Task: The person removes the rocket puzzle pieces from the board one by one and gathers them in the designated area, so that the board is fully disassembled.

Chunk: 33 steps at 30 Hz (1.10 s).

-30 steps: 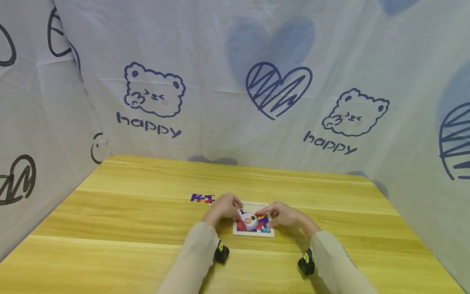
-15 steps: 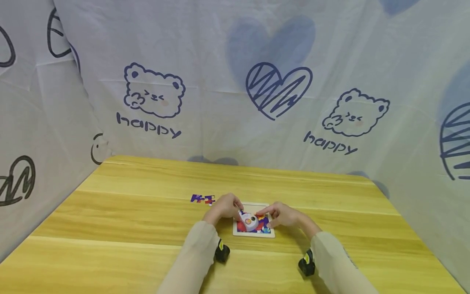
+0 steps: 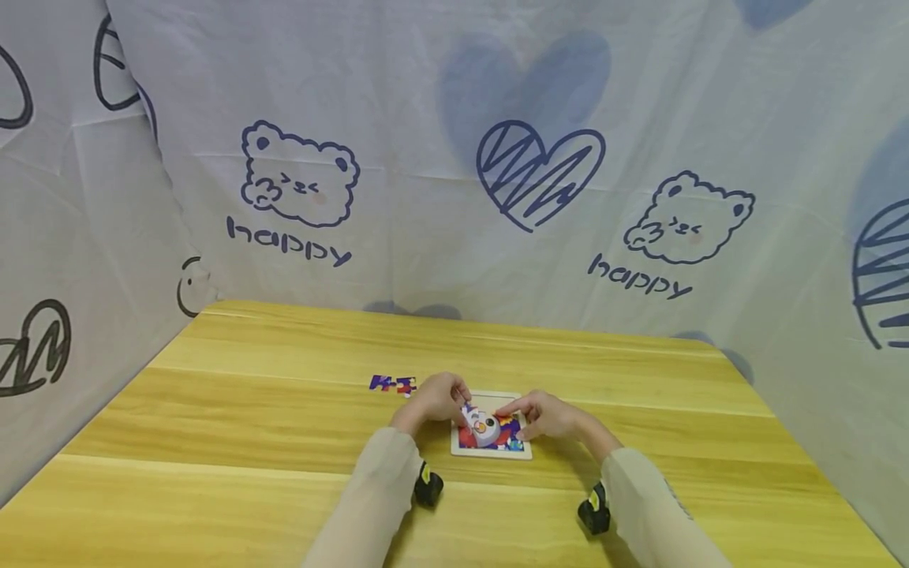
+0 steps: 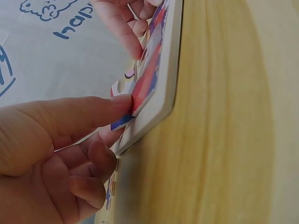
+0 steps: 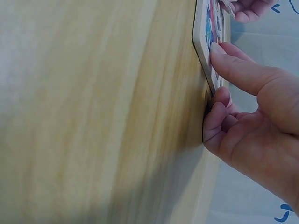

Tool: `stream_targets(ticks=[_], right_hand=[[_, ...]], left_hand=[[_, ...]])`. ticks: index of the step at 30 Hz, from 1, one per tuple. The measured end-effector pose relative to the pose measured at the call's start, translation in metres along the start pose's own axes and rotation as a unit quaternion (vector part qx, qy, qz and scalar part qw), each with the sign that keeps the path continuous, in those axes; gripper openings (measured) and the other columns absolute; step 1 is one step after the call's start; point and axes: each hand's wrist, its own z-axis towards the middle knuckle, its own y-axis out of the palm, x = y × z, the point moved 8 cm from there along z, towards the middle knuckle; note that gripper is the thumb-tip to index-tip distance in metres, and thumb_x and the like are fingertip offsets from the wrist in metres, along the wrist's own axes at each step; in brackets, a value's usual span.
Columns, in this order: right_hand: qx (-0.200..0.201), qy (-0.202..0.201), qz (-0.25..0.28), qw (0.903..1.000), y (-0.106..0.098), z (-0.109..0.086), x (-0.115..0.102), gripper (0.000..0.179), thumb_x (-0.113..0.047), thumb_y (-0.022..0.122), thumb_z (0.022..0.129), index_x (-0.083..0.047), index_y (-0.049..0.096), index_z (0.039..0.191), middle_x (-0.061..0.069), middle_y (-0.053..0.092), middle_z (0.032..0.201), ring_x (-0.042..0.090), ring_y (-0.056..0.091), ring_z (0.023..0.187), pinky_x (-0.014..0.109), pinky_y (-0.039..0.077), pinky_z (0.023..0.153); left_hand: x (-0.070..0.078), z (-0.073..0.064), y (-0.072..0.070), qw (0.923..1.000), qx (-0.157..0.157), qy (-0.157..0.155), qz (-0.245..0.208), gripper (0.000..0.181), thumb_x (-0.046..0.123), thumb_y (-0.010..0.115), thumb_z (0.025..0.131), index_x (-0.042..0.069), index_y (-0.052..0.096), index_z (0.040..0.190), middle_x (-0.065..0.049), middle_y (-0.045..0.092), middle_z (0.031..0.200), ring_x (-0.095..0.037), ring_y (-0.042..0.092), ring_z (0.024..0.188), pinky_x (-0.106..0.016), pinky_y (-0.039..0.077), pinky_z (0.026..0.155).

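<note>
A small jigsaw puzzle in a pale tray lies on the table, its lower part filled with a picture of a white, round-eyed character. My left hand pinches a jigsaw piece between thumb and forefinger at the tray's left side. That piece is tilted and overlaps the picture in the left wrist view. From the right, my right hand rests its thumb and forefinger on the picture, while its other fingers curl beside the tray's edge.
Loose purple and red jigsaw pieces lie left of the tray, behind the left hand. The wooden table ends at a printed cloth hung along the back and sides. Black cameras sit on both wrists.
The pinched piece has shifted slightly toward the character's face in the picture. My right hand and the tray stay in place.
</note>
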Motion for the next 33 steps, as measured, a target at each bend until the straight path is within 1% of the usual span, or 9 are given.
stream_targets(ticks=[3,6,8,12,15,18,22,26,33], right_hand=[[0.003,0.004,0.001,1.0000,0.000,0.000,-0.001,0.039,0.010,0.061,0.077,0.005,0.056,0.115,0.005,0.036,0.067,0.012,0.031,0.054,0.020,0.028,0.050],[0.005,0.009,0.003,0.9999,0.001,0.000,0.000,0.039,0.011,0.060,0.077,0.005,0.056,0.115,0.004,0.037,0.068,0.011,0.032,0.054,0.019,0.029,0.050],[0.006,0.009,0.007,0.9999,0.001,0.000,0.000,0.038,0.011,0.059,0.078,0.005,0.056,0.115,0.003,0.037,0.067,0.011,0.032,0.054,0.019,0.029,0.050],[0.007,0.001,0.001,1.0000,0.001,0.000,-0.001,0.039,0.013,0.059,0.077,0.005,0.056,0.115,0.004,0.040,0.068,0.011,0.033,0.054,0.019,0.030,0.050],[0.011,-0.007,-0.018,0.9998,0.001,0.001,-0.003,0.041,0.014,0.059,0.076,0.004,0.057,0.115,0.007,0.046,0.079,0.015,0.037,0.063,0.021,0.033,0.055],[0.011,-0.021,-0.050,0.9985,0.004,0.001,-0.006,0.043,0.015,0.059,0.074,0.001,0.059,0.114,0.010,0.047,0.089,0.018,0.038,0.070,0.023,0.035,0.058],[-0.016,-0.051,-0.094,0.9942,0.011,0.001,-0.013,0.047,0.017,0.055,0.072,-0.002,0.059,0.115,0.010,0.046,0.089,0.019,0.037,0.073,0.023,0.034,0.060],[-0.048,-0.072,-0.115,0.9896,0.017,0.001,-0.018,0.053,0.019,0.049,0.070,-0.003,0.058,0.118,0.007,0.046,0.092,0.019,0.035,0.077,0.025,0.032,0.066],[-0.068,-0.072,-0.128,0.9867,0.021,0.003,-0.018,0.055,0.020,0.046,0.072,-0.006,0.057,0.119,0.002,0.043,0.091,0.017,0.033,0.078,0.026,0.029,0.069]], left_hand=[[0.001,0.000,-0.001,1.0000,0.004,0.004,0.001,0.024,-0.006,0.073,0.066,0.003,0.059,0.083,-0.005,0.051,0.072,-0.017,0.046,0.065,-0.025,0.040,0.056],[0.000,0.000,-0.003,0.9999,0.007,-0.004,-0.006,0.022,-0.005,0.072,0.068,0.004,0.060,0.084,-0.005,0.051,0.073,-0.017,0.046,0.065,-0.025,0.040,0.056],[-0.001,0.000,-0.003,0.9999,0.009,-0.004,-0.011,0.021,-0.004,0.072,0.069,0.004,0.060,0.083,-0.006,0.051,0.073,-0.018,0.046,0.065,-0.025,0.040,0.056],[-0.001,0.000,-0.003,0.9999,0.008,-0.001,-0.011,0.020,-0.004,0.072,0.069,0.004,0.061,0.083,-0.006,0.051,0.073,-0.018,0.046,0.065,-0.026,0.040,0.057],[-0.001,0.001,-0.002,1.0000,0.007,0.002,-0.005,0.021,-0.005,0.072,0.068,0.004,0.061,0.083,-0.005,0.051,0.072,-0.017,0.046,0.065,-0.026,0.040,0.057],[-0.002,0.001,0.000,1.0000,0.007,0.002,0.000,0.021,-0.005,0.072,0.068,0.004,0.061,0.083,-0.004,0.051,0.072,-0.016,0.046,0.064,-0.025,0.040,0.057],[-0.001,0.001,0.001,1.0000,0.006,0.002,-0.001,0.020,-0.005,0.072,0.068,0.003,0.062,0.083,-0.004,0.051,0.071,-0.016,0.045,0.063,-0.024,0.039,0.056],[0.000,0.001,0.001,1.0000,0.005,0.007,-0.002,0.021,-0.006,0.072,0.067,0.003,0.062,0.083,-0.004,0.051,0.070,-0.015,0.045,0.062,-0.024,0.039,0.054],[0.000,0.001,0.001,0.9999,0.001,0.013,-0.008,0.021,-0.005,0.072,0.067,0.002,0.062,0.084,-0.005,0.052,0.070,-0.015,0.045,0.062,-0.023,0.040,0.053]])
